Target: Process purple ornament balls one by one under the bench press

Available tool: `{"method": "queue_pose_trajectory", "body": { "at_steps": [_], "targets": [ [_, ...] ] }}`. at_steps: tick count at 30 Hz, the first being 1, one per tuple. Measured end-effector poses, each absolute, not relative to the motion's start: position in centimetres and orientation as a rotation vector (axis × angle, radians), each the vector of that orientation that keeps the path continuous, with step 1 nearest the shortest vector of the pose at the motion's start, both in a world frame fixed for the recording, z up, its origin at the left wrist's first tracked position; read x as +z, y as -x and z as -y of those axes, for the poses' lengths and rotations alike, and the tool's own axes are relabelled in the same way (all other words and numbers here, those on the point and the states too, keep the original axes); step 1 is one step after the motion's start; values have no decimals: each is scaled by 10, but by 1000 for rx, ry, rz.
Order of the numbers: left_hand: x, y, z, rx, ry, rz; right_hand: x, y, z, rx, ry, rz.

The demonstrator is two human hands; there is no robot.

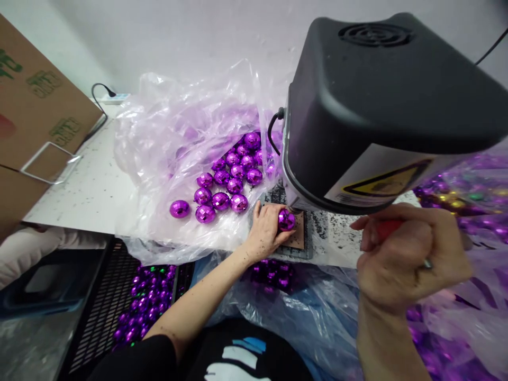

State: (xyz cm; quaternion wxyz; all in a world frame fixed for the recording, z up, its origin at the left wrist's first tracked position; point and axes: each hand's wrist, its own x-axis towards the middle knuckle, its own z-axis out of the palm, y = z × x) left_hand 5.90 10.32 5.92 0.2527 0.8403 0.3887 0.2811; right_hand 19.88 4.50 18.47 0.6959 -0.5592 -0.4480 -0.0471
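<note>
My left hand has its fingers around a shiny purple faceted ball, pressing it over a brown board on the machine's metal base. Directly above the ball is the lower end of a black-housed bench drill press; the exact contact point is hard to see. My right hand is closed around a red handle below the front of the housing. To the left of my left hand, several similar purple balls lie on and inside a clear plastic bag.
Dark shavings are scattered over the white table. A cardboard box stands at the left. Below, a black crate holds many purple balls, and plastic covers my lap. More bagged balls are at the right.
</note>
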Motion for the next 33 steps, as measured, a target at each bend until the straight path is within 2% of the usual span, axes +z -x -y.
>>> {"method": "queue_pose_trajectory", "body": {
  "at_steps": [16,24,33],
  "targets": [
    [54,-59,-100,814,-2391,-1091,142,-208,-60,-199,919,1090],
    [55,-61,-98,819,-2390,-1117,145,-185,-67,-260,962,819],
    [56,-62,-97,822,-2368,-1130,130,-191,-71,-280,987,856]
  ]
}}
